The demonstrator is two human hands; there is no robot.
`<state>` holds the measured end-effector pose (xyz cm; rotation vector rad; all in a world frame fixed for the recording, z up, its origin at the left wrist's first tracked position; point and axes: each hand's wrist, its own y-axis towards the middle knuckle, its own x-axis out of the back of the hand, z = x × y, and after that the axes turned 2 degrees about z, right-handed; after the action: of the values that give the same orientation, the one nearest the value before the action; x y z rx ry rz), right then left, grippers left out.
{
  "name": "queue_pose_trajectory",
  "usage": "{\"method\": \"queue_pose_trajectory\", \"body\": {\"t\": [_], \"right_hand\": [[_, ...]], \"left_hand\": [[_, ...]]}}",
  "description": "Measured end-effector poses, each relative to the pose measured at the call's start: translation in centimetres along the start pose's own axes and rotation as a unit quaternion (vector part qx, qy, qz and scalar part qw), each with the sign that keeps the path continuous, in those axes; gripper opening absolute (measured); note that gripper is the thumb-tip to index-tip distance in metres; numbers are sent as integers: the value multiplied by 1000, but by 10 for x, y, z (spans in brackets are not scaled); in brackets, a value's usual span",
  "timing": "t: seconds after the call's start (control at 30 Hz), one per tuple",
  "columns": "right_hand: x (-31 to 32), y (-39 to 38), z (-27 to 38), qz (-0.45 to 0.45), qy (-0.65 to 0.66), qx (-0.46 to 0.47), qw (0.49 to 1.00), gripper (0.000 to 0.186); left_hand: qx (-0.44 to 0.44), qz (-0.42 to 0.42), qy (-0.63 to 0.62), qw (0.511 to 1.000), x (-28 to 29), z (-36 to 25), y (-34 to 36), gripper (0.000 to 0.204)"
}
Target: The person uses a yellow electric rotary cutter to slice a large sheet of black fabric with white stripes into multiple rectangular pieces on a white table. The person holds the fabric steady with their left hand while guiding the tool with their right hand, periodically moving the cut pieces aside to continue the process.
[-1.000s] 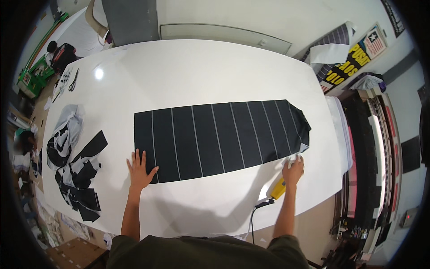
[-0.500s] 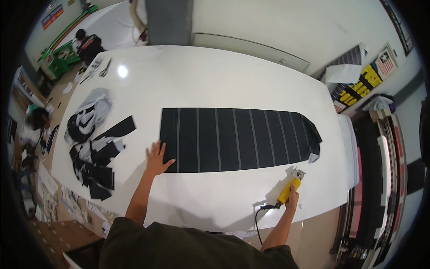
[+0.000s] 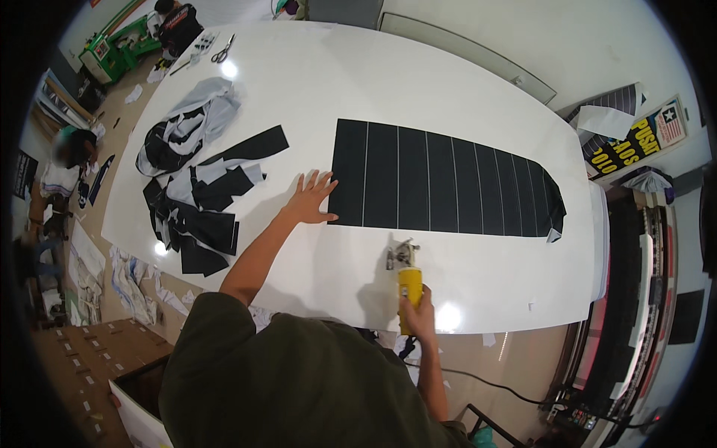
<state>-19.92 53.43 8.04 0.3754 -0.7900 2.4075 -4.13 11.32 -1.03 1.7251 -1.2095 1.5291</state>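
Observation:
A long piece of black fabric with thin pale stripes [image 3: 441, 183] lies flat on the white table [image 3: 299, 67], its right end rounded and slightly folded. My left hand [image 3: 310, 199] rests with fingers spread at the fabric's left edge, the fingertips touching it. In my right hand [image 3: 420, 313] is a yellow electric fabric cutter [image 3: 409, 284], gripped around its body. The metal cutting head points away from me and stays apart from the fabric's near edge. A cable trails from the cutter's rear and over to the right.
Black and grey fabric scraps [image 3: 198, 201] are heaped on the table's left side. Scissors [image 3: 222, 49] lie at the far left corner. A person in dark clothing [image 3: 179, 28] is beyond that corner. Fabric rolls [image 3: 627, 299] stand at the right. Cardboard boxes [image 3: 97, 373] sit at the lower left.
The view has shifted. My right hand has brought the cutter leftward along the fabric's near side, turning it more straight ahead. My left hand stays at the fabric's left edge.

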Motion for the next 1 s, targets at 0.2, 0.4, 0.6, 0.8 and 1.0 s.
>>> {"method": "queue_pose_trajectory", "body": {"t": [0.2, 0.4, 0.6, 0.8, 1.0], "right_hand": [[-84, -16, 43, -70, -188, 132, 971, 65], [-107, 1, 77, -62, -201, 67, 975, 58], [-114, 35, 86, -73, -226, 77, 968, 54], [-118, 43, 95, -69, -234, 40, 969, 51], [-118, 56, 99, -70, -243, 52, 966, 48]], "left_hand": [[-10, 31, -14, 999, 6, 9, -3, 112], [-11, 7, -42, 999, 3, 10, -7, 111], [-6, 4, -63, 998, 4, 11, -7, 109], [-12, -24, -86, 996, -5, 13, -8, 109], [-9, -24, -93, 995, -1, 13, -9, 109]]}}
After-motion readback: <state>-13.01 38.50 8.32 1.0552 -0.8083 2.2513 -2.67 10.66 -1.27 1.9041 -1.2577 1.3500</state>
